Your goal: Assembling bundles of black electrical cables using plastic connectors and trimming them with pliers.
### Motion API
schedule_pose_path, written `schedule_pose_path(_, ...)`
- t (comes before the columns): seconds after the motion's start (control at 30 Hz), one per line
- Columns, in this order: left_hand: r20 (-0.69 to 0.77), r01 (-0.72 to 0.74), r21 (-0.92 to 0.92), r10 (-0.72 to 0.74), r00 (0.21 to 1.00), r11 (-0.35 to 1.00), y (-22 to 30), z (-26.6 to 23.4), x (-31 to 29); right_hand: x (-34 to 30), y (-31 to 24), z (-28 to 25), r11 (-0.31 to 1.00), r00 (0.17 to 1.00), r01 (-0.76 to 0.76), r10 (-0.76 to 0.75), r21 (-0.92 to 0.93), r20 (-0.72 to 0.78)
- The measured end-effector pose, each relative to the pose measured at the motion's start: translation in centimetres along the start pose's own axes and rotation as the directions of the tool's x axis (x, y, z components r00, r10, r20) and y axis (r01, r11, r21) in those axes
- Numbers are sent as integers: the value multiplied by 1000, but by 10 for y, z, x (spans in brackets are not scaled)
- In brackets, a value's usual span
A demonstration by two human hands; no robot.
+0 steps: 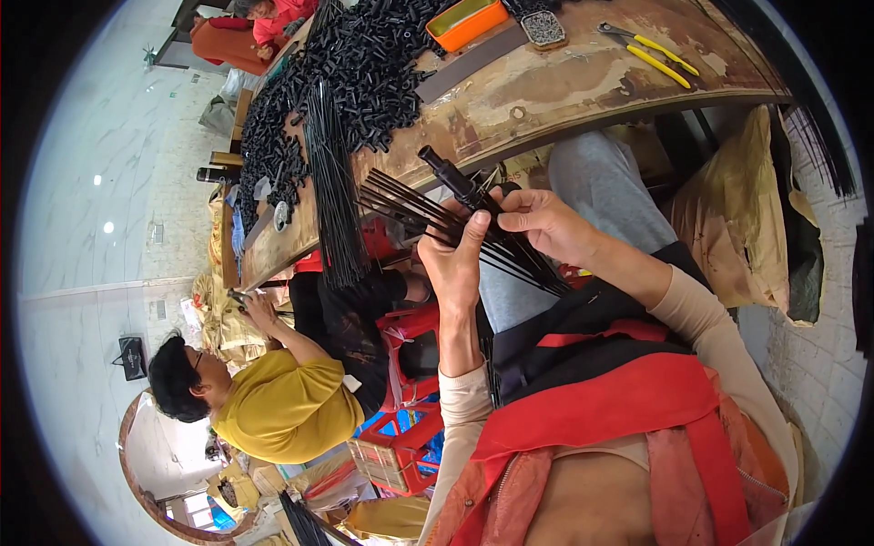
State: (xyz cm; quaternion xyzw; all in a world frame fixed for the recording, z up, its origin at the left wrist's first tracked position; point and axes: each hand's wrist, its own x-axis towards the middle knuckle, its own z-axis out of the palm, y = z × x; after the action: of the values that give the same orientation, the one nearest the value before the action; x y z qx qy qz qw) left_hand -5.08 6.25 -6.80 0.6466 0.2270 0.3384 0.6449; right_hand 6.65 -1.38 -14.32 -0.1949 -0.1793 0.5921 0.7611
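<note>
My left hand [452,268] is closed round a loose bundle of thin black rods [398,200], which fan out to the left and slant down to the right past the palm. A stepped black tubular fitting [446,168] rises tilted above the bundle, its lower end between my two hands. The left thumb presses near that end. My right hand [549,227] pinches there too, thumb and forefinger together; whether a rod is also between them is hidden. Both hands are above my lap, just off the table's near edge.
On the wooden table [564,82] lie a heap of black fittings [355,73], a long bundle of black rods [332,182], yellow-handled pliers [651,55], an orange tray [466,25] and a dish of small metal parts [543,29]. A person in yellow [282,400] sits at left; another is beyond the table.
</note>
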Motion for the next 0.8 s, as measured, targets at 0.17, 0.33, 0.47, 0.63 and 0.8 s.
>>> schedule_pose_path(0.17,-61,-65,192,78,995,979,5,17,-2,-1,9,10,984,980,134,-149,-117,-129)
schedule_pose_path(0.33,-190,-10,104,30,981,994,0,25,7,-5,4,12,973,979,179,-190,-142,-69)
schedule_pose_path(0.47,-90,16,50,-12,996,999,9,24,16,-5,-2,14,957,960,255,-267,-136,-80)
schedule_pose_path(0.63,-62,4,176,7,998,984,4,28,15,-3,2,2,961,958,278,-277,-2,-73)
schedule_pose_path(0.8,-129,-41,312,86,988,949,5,37,9,-6,-3,1,983,983,172,-166,68,-77)
